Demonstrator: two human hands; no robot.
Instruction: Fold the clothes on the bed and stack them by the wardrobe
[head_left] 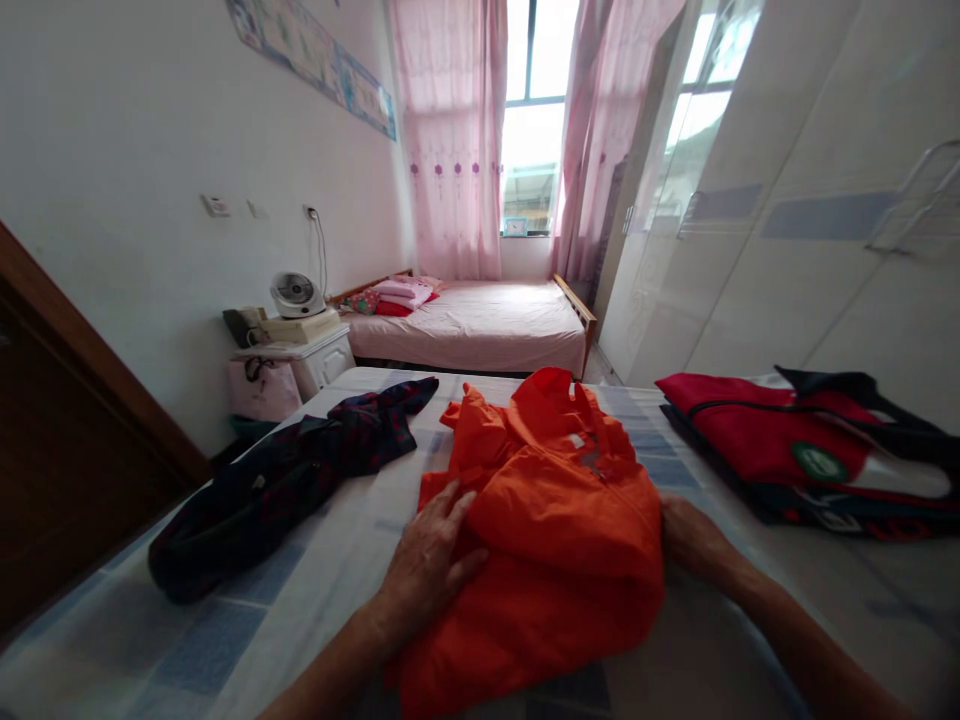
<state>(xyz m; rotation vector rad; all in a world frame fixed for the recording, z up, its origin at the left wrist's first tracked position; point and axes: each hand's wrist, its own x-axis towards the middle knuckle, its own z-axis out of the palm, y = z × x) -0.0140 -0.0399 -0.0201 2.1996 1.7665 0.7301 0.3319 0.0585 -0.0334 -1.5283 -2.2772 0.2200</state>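
Note:
An orange jacket (559,530) lies partly folded on the bed in front of me, its collar at the far end and a small white label inside. My left hand (431,550) rests on the jacket's left side, fingers stretched out and apart. At the right edge, my right hand (694,540) grips the jacket's side; its fingertips are hidden by the fabric. A dark garment with a faint red pattern (292,470) stretches across the bed to the left. Over on the right sits a pile of folded clothes, with a red, white and black jacket (795,440) on top.
The near bed has a blue and white checked sheet (352,570). Beyond it stands a second bed (495,320) with pink bedding. A white nightstand (322,360) holding a small fan (296,292) is at the left; tall white wardrobes (750,240) line the right.

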